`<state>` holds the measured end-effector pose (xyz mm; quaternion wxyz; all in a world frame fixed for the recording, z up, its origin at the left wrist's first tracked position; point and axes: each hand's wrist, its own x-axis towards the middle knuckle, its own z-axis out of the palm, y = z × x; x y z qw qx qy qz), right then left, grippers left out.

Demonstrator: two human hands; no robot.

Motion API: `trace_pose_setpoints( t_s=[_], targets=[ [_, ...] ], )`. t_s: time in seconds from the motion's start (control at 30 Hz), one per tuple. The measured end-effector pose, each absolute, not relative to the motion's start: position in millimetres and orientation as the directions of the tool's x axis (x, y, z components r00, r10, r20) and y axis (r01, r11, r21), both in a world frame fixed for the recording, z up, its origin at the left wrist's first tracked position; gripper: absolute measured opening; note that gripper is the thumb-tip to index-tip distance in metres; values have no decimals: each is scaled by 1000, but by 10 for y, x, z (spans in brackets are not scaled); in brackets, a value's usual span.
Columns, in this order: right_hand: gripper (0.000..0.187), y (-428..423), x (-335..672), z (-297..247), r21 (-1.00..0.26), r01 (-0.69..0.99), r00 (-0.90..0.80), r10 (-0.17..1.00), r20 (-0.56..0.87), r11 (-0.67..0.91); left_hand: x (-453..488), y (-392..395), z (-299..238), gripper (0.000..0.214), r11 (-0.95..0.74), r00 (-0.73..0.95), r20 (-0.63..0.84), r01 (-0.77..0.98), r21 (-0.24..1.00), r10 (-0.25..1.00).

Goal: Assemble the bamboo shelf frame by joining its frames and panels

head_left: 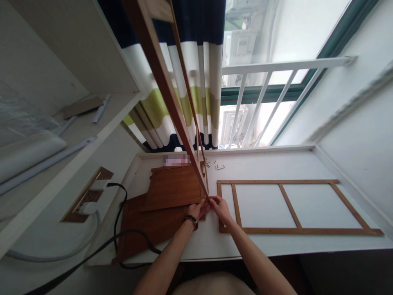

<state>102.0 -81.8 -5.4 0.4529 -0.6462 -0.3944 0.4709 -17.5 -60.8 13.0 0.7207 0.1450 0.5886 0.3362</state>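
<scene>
A brown wooden frame [172, 100] stands tilted on end, seen nearly edge-on, its top running out of view. My left hand [196, 210], with a dark bracelet at the wrist, is closed around the frame's lower end. At the same corner, the fingers of my right hand [219, 207] pinch the wood; anything small between them is hidden. Beside my left hand lie two overlapping brown wooden panels, an upper panel [175, 186] and a lower panel [138, 225]. To the right, a second wooden frame [267, 231] with crossbars lies flat. Several screws [208, 165] and an L-shaped hex key [221, 167] rest behind my hands.
All this lies on a white tabletop [260, 166] with a raised rim. A small pinkish box [176, 160] sits at the back. Black cable [125, 232] crosses the left side near a wall socket [87, 194]. A white shelf [76, 147] overhangs there; striped curtain [196, 98] hangs behind.
</scene>
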Motion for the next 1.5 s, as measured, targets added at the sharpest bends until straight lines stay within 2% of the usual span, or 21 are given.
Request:
trace_pose_setpoints(
  t_s=[0.07, 0.1, 0.17, 0.23, 0.3, 0.37, 0.43, 0.67, 0.7, 0.8, 0.87, 1.0, 1.23, 1.37, 1.5],
  targets=[
    [24, -823, 1077, -46, -955, 58, 189, 943, -274, -289, -187, -647, 183, 27, 725, 36, -724, -29, 688, 689],
    [24, -827, 1102, -48, -954, 39, 163, 943, -289, -299, -203, -671, 214, 31, 652, 10, -661, 152, 743, 750],
    [25, -838, 1149, -60, -948, 2, 113, 942, -315, -318, -248, -715, 283, 28, 355, 9, -405, 465, 811, 914],
    [26, -844, 1204, -78, -943, -12, 74, 940, -332, -332, -290, -743, 349, 15, 38, 60, -100, 642, 766, 993],
    [27, -833, 1281, -94, -941, 15, 52, 940, -337, -338, -297, -749, 391, 29, -131, 114, 70, 716, 686, 991],
    [27, -791, 1384, -99, -941, 91, 48, 945, -323, -326, -257, -737, 396, 49, -181, 146, 109, 721, 669, 983],
    [25, -710, 1506, -88, -938, 180, 47, 955, -293, -297, -182, -718, 366, 58, -179, 165, 89, 685, 706, 982],
    [21, -133, 1930, 67, -889, 436, 58, 989, -133, -144, -10, -673, 211, 60, -113, 93, 70, 610, 784, 993],
    [22, -33, 1990, 98, -860, 496, 56, 993, -105, -119, -9, -670, 201, 60, -109, 86, 71, 621, 776, 994],
    [28, 253, 2169, 165, -639, 769, -14, 1000, -2, 10, -11, -665, 185, 62, -71, 39, 60, 647, 759, 997],
    [32, 417, 2275, 168, -520, 851, -70, 997, 22, 71, -2, -664, 179, 62, -41, 12, 44, 666, 745, 999],
    [33, 631, 2426, 57, -406, 901, -156, 987, 31, 155, 48, -656, 160, 64, -24, -7, 43, 733, 680, 999],
    [24, 621, 2591, -165, -405, 882, -218, 970, 102, 241, 167, -630, 85, 63, 18, -74, 66, 786, 618, 995],
    [24, 560, 2647, -186, -320, 901, -270, 956, 116, 293, 174, -670, 70, 58, -27, -64, 138, 818, 575, 988],
    [23, 509, 2686, -188, -317, 890, -312, 945, 101, 328, 135, -851, 70, 53, 95, -220, 166, 829, 551, 961]
  ],
)
